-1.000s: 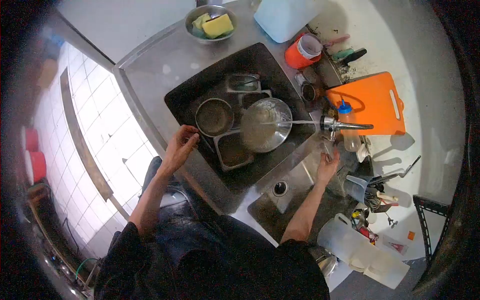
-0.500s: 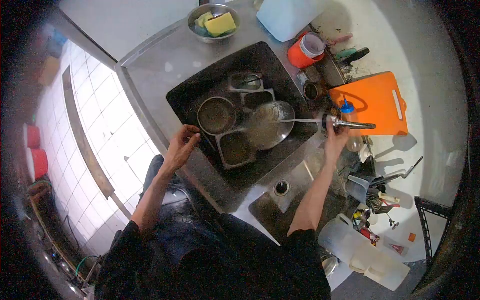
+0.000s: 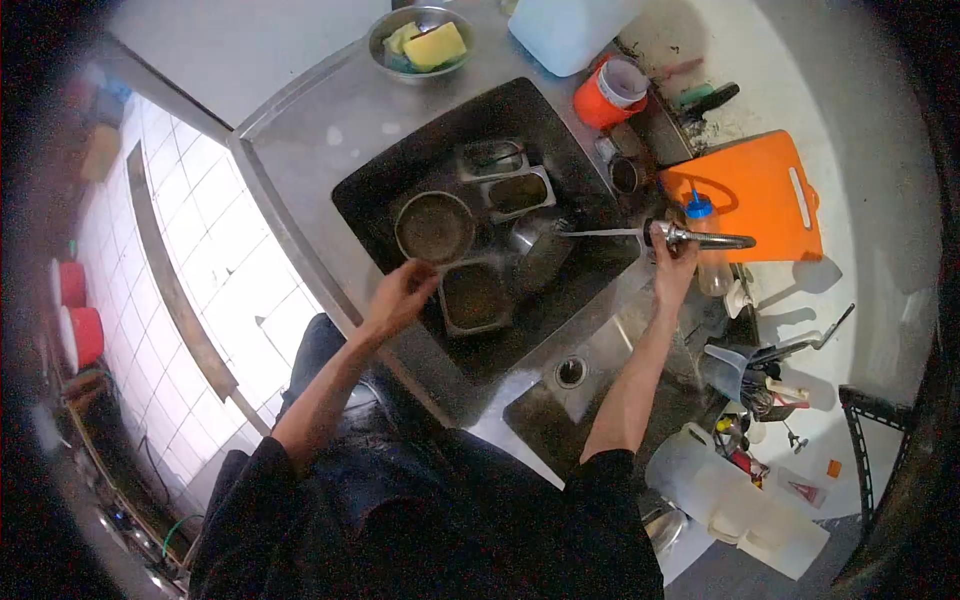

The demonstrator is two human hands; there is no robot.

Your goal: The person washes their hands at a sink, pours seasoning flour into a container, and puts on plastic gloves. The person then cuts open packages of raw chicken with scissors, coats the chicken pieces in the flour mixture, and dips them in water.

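My right hand (image 3: pixel 676 262) is wrapped round a metal spray faucet (image 3: pixel 690 240), from which a stream of water runs left into the dark sink basin (image 3: pixel 560 115). The water lands by a shiny metal vessel (image 3: pixel 535 230) that sits tilted; its exact kind is unclear. My left hand (image 3: pixel 405 292), slightly blurred, hovers over the basin's near left edge with fingers bent and apart. Beside it are a round pan (image 3: pixel 435 228) and a rectangular metal container (image 3: pixel 475 297), both holding murky liquid. Two smaller rectangular containers (image 3: pixel 518 193) (image 3: pixel 492 157) lie farther back.
A metal bowl with yellow sponges (image 3: pixel 435 47) stands on the counter behind the basin. On the right are an orange cutting board (image 3: pixel 745 200), a blue-capped squeeze bottle (image 3: pixel 712 265), a red container (image 3: pixel 605 95), a utensil holder (image 3: pixel 727 372) and a translucent pitcher (image 3: pixel 700 480).
My left hand has moved right, over the basin's edge. The wide, pale round shape under the stream is gone from view; a smaller tilted metal surface shows there. My right hand still holds the faucet.
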